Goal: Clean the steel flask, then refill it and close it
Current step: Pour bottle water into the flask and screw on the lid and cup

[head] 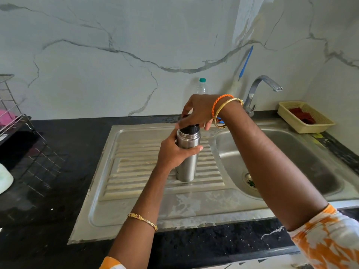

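Observation:
The steel flask (187, 164) stands upright on the ribbed drainboard (136, 171) of the steel sink unit. My left hand (174, 150) is wrapped around its upper body. My right hand (198, 111) grips the black cap (191, 129) on the flask's mouth from above. The cap is partly hidden by my fingers, so I cannot tell how far it is screwed down.
The sink basin (291, 152) with its drain lies to the right, under the tap (258, 88). A clear plastic bottle (201, 87) stands at the wall. A yellow basket (305, 117) sits far right. A wire dish rack (17, 129) stands on the black counter at left.

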`<state>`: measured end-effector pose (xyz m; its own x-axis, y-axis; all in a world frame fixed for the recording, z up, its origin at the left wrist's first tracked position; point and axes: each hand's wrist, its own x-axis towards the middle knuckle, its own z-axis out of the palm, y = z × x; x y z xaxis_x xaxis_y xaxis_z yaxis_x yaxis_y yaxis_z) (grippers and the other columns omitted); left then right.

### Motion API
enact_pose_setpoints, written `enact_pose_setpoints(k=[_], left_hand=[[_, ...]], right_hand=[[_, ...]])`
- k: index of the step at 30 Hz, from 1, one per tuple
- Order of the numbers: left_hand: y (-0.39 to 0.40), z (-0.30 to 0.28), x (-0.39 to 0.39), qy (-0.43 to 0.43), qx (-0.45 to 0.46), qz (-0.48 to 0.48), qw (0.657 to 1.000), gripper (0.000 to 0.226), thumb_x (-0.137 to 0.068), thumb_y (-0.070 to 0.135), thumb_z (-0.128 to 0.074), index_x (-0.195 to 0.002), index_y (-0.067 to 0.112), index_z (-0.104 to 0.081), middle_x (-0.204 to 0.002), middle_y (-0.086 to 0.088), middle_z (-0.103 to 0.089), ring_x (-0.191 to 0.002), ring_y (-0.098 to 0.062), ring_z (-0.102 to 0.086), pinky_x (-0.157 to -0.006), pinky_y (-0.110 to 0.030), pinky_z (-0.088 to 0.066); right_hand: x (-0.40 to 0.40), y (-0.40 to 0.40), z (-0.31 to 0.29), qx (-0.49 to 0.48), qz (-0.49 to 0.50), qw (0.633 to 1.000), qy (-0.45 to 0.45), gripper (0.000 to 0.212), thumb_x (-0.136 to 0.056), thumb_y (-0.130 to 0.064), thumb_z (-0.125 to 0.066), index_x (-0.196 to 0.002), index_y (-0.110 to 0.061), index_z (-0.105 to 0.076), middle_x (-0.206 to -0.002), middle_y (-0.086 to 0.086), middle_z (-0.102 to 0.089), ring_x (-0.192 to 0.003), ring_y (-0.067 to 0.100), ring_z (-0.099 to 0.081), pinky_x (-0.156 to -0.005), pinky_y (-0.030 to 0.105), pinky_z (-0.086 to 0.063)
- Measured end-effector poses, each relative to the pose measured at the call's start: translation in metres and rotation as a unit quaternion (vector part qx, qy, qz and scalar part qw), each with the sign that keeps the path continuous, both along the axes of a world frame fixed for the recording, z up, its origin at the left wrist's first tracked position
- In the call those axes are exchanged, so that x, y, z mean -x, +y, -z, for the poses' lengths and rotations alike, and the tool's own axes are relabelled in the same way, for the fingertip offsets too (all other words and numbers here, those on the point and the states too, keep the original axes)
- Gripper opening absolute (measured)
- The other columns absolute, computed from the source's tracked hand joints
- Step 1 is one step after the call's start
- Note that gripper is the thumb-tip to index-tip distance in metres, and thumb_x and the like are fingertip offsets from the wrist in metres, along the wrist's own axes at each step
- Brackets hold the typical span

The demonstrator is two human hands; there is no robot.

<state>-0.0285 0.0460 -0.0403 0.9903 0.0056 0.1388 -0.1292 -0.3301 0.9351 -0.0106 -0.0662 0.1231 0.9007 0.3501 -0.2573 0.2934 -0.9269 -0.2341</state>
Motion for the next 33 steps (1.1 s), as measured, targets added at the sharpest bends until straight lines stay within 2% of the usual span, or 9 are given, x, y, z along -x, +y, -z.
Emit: enact_pose_setpoints(k=[4, 9, 11, 13, 16, 19, 23, 26, 33], left_hand=[[0.000, -0.001, -0.001, -0.001, -0.005, -0.004, 1.000, 0.060, -0.058, 0.039, -0.090, -0.106, 0.041, -0.054, -0.089, 0.027, -0.062, -0.083, 0.010, -0.058, -0.074, -0.021, -0.050], [-0.004, 0.003, 0.002, -0.022, -0.002, -0.027, 0.999, 0.058, -0.058, 0.039, -0.090, -0.105, 0.041, -0.055, -0.090, 0.024, -0.065, -0.086, 0.004, -0.063, -0.079, -0.031, -0.056], [-0.005, 0.002, 0.002, -0.022, 0.003, -0.032, 0.999, 0.061, -0.058, 0.039, -0.090, -0.108, 0.040, -0.054, -0.090, 0.023, -0.065, -0.087, 0.003, -0.063, -0.078, -0.029, -0.056], [-0.004, 0.001, 0.003, -0.017, 0.007, -0.028, 0.999, 0.064, -0.058, 0.038, -0.090, -0.112, 0.038, -0.055, -0.092, 0.023, -0.065, -0.087, 0.003, -0.062, -0.077, -0.026, -0.055], [-0.002, -0.002, 0.003, -0.006, 0.008, -0.012, 1.000, 0.063, -0.058, 0.037, -0.090, -0.111, 0.036, -0.056, -0.091, 0.025, -0.063, -0.085, 0.007, -0.060, -0.075, -0.020, -0.052], [0.002, -0.004, 0.002, 0.005, 0.021, 0.006, 1.000, 0.059, -0.058, 0.032, -0.092, -0.105, 0.041, -0.057, -0.095, 0.022, -0.067, -0.088, 0.006, -0.063, -0.078, -0.022, -0.054], [0.003, -0.005, 0.002, 0.014, 0.031, 0.013, 0.999, 0.067, -0.057, 0.032, -0.092, -0.115, 0.035, -0.058, -0.102, 0.018, -0.069, -0.094, 0.001, -0.065, -0.085, -0.031, -0.057], [-0.003, -0.001, 0.005, 0.002, 0.027, -0.030, 0.999, 0.064, -0.056, 0.038, -0.091, -0.112, 0.037, -0.059, -0.096, 0.020, -0.069, -0.090, 0.002, -0.065, -0.083, -0.034, -0.057], [-0.011, 0.001, 0.009, -0.011, 0.003, -0.081, 0.997, 0.045, -0.060, 0.040, -0.086, -0.093, 0.043, -0.055, -0.086, 0.018, -0.067, -0.083, 0.000, -0.063, -0.073, -0.035, -0.056]], right_hand=[[-0.004, -0.002, 0.001, 0.081, -0.077, 0.994, -0.011, 0.062, -0.077, -0.025, -0.074, -0.132, -0.035, -0.047, -0.124, -0.001, -0.054, -0.104, 0.024, -0.059, -0.094, 0.039, -0.048], [-0.008, -0.007, 0.006, 0.027, -0.033, 0.998, -0.040, 0.051, -0.068, -0.047, -0.076, -0.113, -0.029, -0.058, -0.087, 0.002, -0.068, -0.067, 0.014, -0.068, -0.076, 0.030, -0.054], [-0.005, -0.006, 0.013, 0.014, -0.003, 0.996, -0.085, 0.047, -0.069, -0.058, -0.071, -0.087, -0.017, -0.056, -0.069, 0.000, -0.059, -0.055, 0.014, -0.062, -0.063, 0.028, -0.053], [-0.003, -0.005, 0.024, 0.021, 0.013, 0.991, -0.135, 0.053, -0.072, -0.066, -0.065, -0.065, -0.017, -0.044, -0.061, -0.001, -0.049, -0.054, 0.014, -0.053, -0.055, 0.026, -0.046], [-0.008, -0.011, 0.031, 0.044, 0.018, 0.986, -0.163, 0.065, -0.067, -0.079, -0.056, -0.081, -0.015, -0.055, -0.079, 0.000, -0.059, -0.081, 0.021, -0.059, -0.070, 0.032, -0.048], [-0.014, -0.027, 0.029, -0.061, -0.032, 0.998, -0.011, 0.078, -0.070, -0.057, -0.071, -0.135, -0.023, -0.044, -0.137, -0.001, -0.049, -0.125, 0.019, -0.047, -0.101, 0.030, -0.038], [-0.019, -0.043, 0.061, -0.337, -0.095, 0.931, 0.106, 0.070, -0.075, -0.009, -0.076, -0.137, -0.015, -0.044, -0.133, 0.005, -0.056, -0.121, 0.015, -0.054, -0.105, 0.034, -0.042], [-0.012, -0.041, 0.082, -0.469, -0.048, 0.878, 0.076, 0.060, -0.073, 0.002, -0.074, -0.128, -0.008, -0.052, -0.121, 0.013, -0.063, -0.113, 0.020, -0.060, -0.103, 0.039, -0.045], [0.007, -0.013, 0.101, -0.469, 0.091, 0.869, -0.125, 0.058, -0.065, -0.020, -0.085, -0.117, -0.011, -0.062, -0.106, 0.004, -0.067, -0.103, 0.018, -0.062, -0.098, 0.032, -0.047]])
